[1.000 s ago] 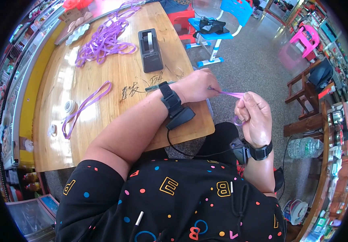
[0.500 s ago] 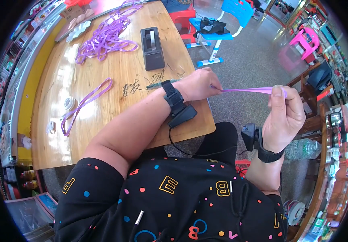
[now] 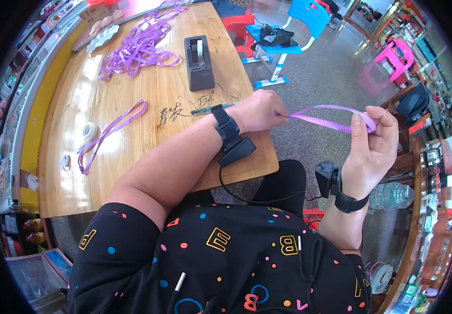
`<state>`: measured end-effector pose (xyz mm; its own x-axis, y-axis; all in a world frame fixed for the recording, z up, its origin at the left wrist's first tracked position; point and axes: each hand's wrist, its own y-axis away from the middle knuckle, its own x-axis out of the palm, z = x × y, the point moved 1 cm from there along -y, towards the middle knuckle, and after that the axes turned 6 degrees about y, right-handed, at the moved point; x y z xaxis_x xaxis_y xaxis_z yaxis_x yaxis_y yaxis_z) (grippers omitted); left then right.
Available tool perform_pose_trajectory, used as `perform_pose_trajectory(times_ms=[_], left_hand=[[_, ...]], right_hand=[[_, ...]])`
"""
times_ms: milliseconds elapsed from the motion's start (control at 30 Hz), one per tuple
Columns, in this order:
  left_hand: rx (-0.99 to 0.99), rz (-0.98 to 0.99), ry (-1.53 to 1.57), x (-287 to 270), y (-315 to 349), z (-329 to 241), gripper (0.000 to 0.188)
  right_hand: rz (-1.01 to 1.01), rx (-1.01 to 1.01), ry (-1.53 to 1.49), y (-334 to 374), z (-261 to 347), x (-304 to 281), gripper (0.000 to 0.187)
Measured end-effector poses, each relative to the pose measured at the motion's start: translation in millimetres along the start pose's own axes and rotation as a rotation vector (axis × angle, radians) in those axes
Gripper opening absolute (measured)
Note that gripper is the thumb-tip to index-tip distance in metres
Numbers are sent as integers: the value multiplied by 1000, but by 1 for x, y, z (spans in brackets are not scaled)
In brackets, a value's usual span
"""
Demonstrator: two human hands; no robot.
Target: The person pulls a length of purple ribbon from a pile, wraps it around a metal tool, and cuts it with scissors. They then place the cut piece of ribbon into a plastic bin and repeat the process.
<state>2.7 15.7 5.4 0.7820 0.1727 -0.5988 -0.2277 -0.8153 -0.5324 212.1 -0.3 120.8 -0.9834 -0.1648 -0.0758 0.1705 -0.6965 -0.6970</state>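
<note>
A purple ribbon [image 3: 326, 124] spans the gap between my two hands, beyond the table's right edge. My left hand [image 3: 261, 111] is closed and pinches one end of it. At the other end the ribbon loops round inside my right hand [image 3: 371, 149], whose thumb and fingers bend about it. Between the hands the two strands part into a narrow, slack loop. A green pen-like stick [image 3: 205, 110] lies on the table by my left wrist. Farther left rests a separate purple ribbon loop [image 3: 112, 133], beside a white tape roll [image 3: 90, 132].
The wooden table [image 3: 173, 152] carries a heap of purple ribbon [image 3: 139, 52] and a black tape dispenser [image 3: 200, 65]. A blue chair [image 3: 289, 39] stands past its far right corner. A pink stool [image 3: 395, 55] and a large plastic bottle [image 3: 392, 195] are on the right.
The ribbon, pulled flat and taut before, has slackened and opened into a loop. My right hand's fingers have spread a little; my left hand stays about where it was.
</note>
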Motion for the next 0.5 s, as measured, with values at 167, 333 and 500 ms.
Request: perform_pose_trajectory(times_ms=[167, 333, 500], left_hand=[[18, -28, -17, -1, 0, -3, 8], [13, -28, -30, -2, 0, -4, 8], [10, -28, -41, -2, 1, -4, 7]], right_hand=[[-23, -209, 355, 1, -6, -5, 25], [-113, -404, 678, -1, 0, -9, 38], [-163, -460, 690, -1, 4, -11, 42]])
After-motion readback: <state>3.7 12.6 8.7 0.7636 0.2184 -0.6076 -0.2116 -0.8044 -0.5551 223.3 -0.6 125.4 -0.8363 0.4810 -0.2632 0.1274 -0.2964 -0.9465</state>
